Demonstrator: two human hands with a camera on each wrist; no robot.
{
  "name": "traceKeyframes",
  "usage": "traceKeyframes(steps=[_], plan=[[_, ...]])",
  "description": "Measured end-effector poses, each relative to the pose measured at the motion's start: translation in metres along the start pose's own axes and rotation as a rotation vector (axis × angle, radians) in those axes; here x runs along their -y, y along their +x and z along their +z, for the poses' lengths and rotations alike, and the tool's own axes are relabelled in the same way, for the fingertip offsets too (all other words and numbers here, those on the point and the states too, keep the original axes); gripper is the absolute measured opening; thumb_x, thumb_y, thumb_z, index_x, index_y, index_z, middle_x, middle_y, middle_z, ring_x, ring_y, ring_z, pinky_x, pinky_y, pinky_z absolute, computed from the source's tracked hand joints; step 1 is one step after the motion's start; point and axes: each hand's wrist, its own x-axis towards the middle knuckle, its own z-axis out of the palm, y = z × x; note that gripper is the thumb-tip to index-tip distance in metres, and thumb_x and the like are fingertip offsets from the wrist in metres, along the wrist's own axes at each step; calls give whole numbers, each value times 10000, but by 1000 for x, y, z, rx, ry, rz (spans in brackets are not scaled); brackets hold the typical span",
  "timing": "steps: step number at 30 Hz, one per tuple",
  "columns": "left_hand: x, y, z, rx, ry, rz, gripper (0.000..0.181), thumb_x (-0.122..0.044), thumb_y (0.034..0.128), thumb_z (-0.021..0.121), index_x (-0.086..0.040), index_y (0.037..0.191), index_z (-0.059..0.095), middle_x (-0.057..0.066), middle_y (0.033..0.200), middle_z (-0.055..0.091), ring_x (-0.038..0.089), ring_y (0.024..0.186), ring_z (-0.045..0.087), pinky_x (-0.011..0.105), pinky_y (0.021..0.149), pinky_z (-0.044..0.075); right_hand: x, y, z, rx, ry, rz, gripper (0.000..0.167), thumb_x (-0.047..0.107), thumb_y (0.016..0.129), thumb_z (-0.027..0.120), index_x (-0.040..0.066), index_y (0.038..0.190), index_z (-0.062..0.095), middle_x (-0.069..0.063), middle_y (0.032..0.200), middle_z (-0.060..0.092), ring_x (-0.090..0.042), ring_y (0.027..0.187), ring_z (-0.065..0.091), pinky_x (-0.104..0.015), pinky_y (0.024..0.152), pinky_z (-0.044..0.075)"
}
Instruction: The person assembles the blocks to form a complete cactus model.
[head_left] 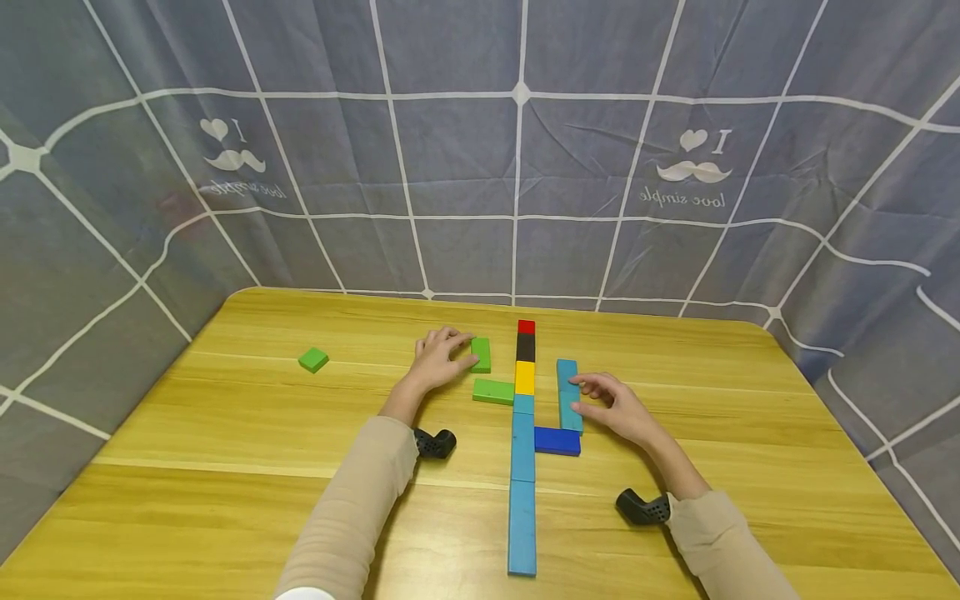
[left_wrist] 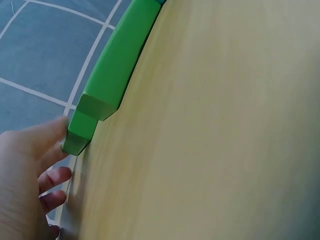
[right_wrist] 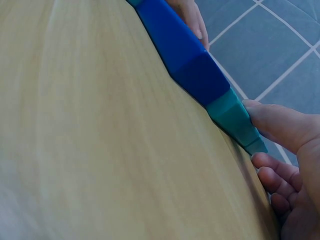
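A small green block (head_left: 481, 355) lies upright-lengthwise on the table, left of a column of blocks. Thumb and forefinger of my left hand (head_left: 437, 362) touch its left edge, without wrapping round it. Below it, a second green block (head_left: 492, 392) points sideways and meets the column. On the other side, two light blue blocks (head_left: 567, 377) stand end to end. My right hand (head_left: 618, 410) has its thumb and forefinger spread along their right side, seemingly touching. A dark blue block (head_left: 557, 441) bridges from the column to beneath the lower light blue one.
The central column runs from a red block (head_left: 527, 327) through a black block (head_left: 526, 347) and a yellow block (head_left: 524, 378) to several light blue blocks (head_left: 522, 525). A separate green block (head_left: 313, 360) lies far left. A grey curtain (head_left: 465, 158) hangs behind the table.
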Motion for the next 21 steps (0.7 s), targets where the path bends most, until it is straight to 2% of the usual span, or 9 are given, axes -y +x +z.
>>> traceKeyframes(steps=[9,21], plan=[[2,-2,-1,11,-28,57,471,-358,871,585,-139,1285,537,105,1201,459,297,1121,355,480,961,168,-1,0,0,-3,-10,6,366,52,840,636,-53,1181,549,-211,996,523,-333,910,455,-313,756,384],[3,-3,-1,16,-27,60,460,-350,862,600,-149,1273,552,103,1224,455,287,1143,346,479,976,160,3,0,0,-2,-9,2,367,44,840,633,-62,1180,545,-220,1001,521,-342,914,456,-306,760,385]])
